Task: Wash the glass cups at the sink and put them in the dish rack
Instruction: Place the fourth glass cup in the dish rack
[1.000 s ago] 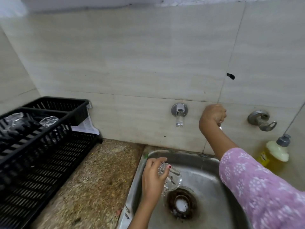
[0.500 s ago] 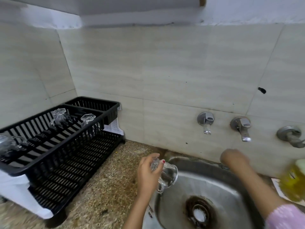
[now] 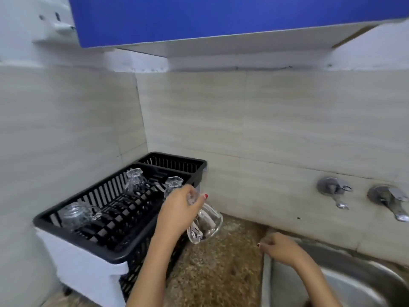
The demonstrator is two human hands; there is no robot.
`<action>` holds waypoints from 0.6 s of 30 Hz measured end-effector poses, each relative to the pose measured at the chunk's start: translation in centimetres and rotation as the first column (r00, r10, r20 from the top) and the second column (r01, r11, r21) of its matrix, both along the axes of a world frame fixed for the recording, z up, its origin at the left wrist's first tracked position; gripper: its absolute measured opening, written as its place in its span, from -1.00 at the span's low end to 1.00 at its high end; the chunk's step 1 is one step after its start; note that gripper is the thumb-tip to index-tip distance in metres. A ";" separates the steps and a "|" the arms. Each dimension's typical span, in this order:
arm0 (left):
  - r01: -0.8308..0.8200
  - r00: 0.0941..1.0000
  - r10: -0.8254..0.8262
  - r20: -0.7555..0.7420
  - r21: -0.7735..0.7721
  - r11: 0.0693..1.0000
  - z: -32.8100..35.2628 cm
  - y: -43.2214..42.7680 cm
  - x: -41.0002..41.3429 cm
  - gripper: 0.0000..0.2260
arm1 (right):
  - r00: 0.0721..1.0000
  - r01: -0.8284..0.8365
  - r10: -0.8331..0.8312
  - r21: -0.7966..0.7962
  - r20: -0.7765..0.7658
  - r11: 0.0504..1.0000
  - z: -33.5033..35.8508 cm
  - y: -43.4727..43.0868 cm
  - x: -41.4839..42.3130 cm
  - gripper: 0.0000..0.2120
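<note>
My left hand (image 3: 178, 212) grips a clear glass cup (image 3: 207, 222) with a handle, tilted mouth-down over the counter at the right edge of the black dish rack (image 3: 106, 218). Three glass cups stand upside down in the rack: one at the front left (image 3: 74, 214), one at the back (image 3: 134, 181), one at the back right (image 3: 172, 185) just behind my left hand. My right hand (image 3: 280, 247) hangs with loosely curled fingers over the left rim of the steel sink (image 3: 363, 282) and holds nothing.
Two metal taps (image 3: 335, 190) (image 3: 391, 199) stick out of the tiled wall above the sink. A speckled granite counter (image 3: 217, 269) lies between rack and sink. A blue cabinet (image 3: 221, 18) hangs overhead. The rack sits in the wall corner.
My left hand has carried the cup from the sink up and left to the rack's edge. My right hand left the tap and dropped to the sink rim. The view swung left.
</note>
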State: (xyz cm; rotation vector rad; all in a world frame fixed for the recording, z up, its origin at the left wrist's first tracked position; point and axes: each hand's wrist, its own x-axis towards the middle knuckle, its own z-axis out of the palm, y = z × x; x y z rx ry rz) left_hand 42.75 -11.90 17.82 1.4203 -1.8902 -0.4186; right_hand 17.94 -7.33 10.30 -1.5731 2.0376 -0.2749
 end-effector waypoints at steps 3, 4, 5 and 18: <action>-0.108 0.991 0.109 0.076 -0.018 0.994 2.4 -1.6 4.2 -0.74 | 1.000 -0.020 0.021 0.022 -0.013 1.000 0.0 -1.0 3.7 -0.82; -0.141 0.985 0.142 0.095 -0.020 0.990 3.0 -2.2 5.5 -0.75 | 1.000 -0.025 0.025 0.030 -0.013 0.999 0.0 -1.2 4.8 -0.82; -0.166 0.980 0.167 0.107 -0.024 0.986 3.4 -2.8 6.7 -0.77 | 1.000 -0.022 0.022 0.037 -0.002 0.999 -0.1 -1.4 5.9 -0.83; -0.200 0.883 0.049 0.467 0.280 0.939 -0.6 -7.6 13.3 -0.85 | 0.998 0.026 -0.021 -0.082 0.056 0.996 -2.6 -2.9 11.5 -0.80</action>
